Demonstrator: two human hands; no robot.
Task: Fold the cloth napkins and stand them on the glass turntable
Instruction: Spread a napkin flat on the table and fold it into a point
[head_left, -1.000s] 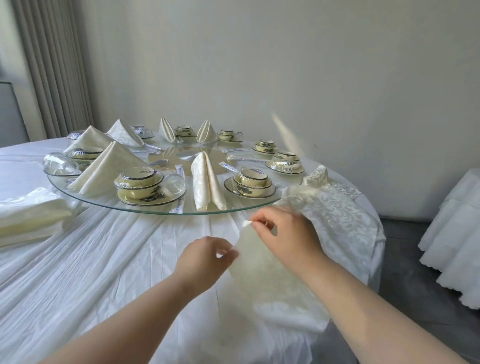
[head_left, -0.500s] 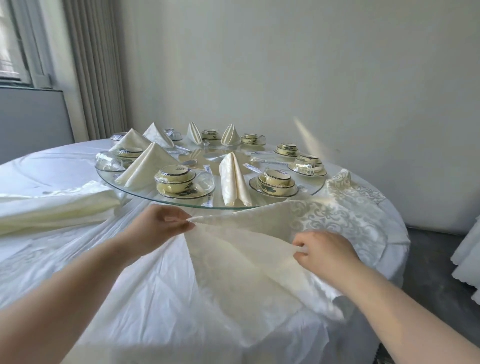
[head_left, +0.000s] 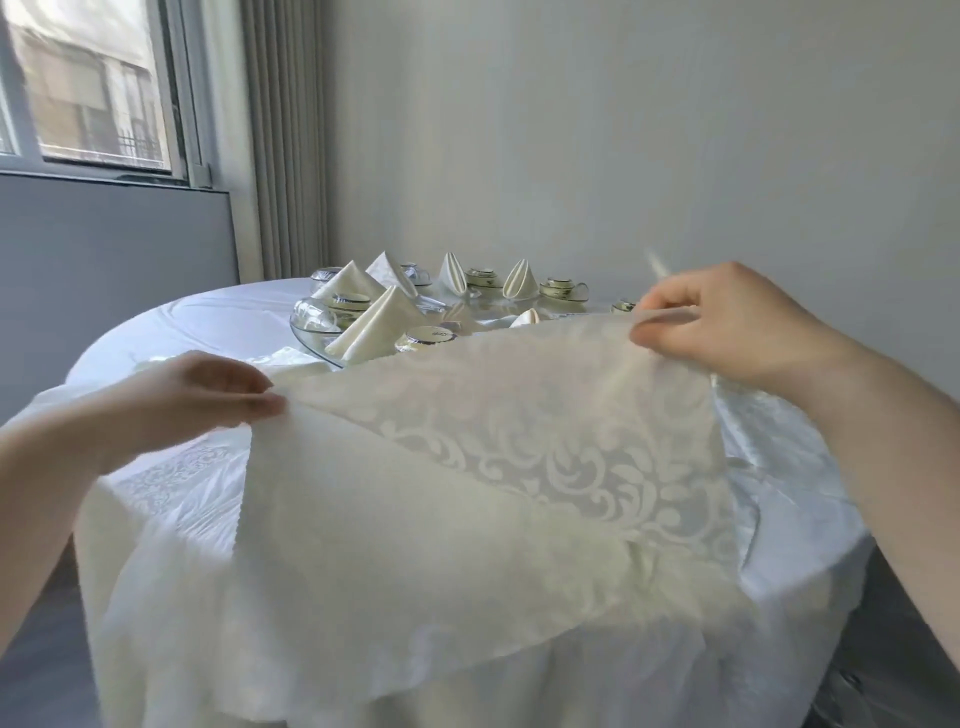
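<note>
**A:** Your left hand (head_left: 192, 395) pinches one top corner of the cream, scroll-patterned cloth napkin (head_left: 519, 441). Thumb and fingertips are pressed together on the hem, in front of the round glass turntable (head_left: 323, 355) and off to its left.

**B:** Your right hand (head_left: 727, 322) has the other top corner, fingers curled round the edge. It sits higher, in front of the turntable's right side.

**A:** So you hold the napkin spread in the air between both hands, on the near side of the turntable, and it hides the near half of the glass.

**B:** The lower part sags down onto the white tablecloth (head_left: 208, 322) in front of the turntable. That part is blurred, so the bottom corners are hard to make out.

**A:** Up on the turntable, a tent-shaped folded napkin (head_left: 384, 322) stands at the left rim, with a second tent-shaped napkin (head_left: 348, 278) behind it.

**B:** Towards the far rim there's a pointed upright napkin (head_left: 521, 278), just beside a cream cup with a dark band (head_left: 561, 288).
</note>
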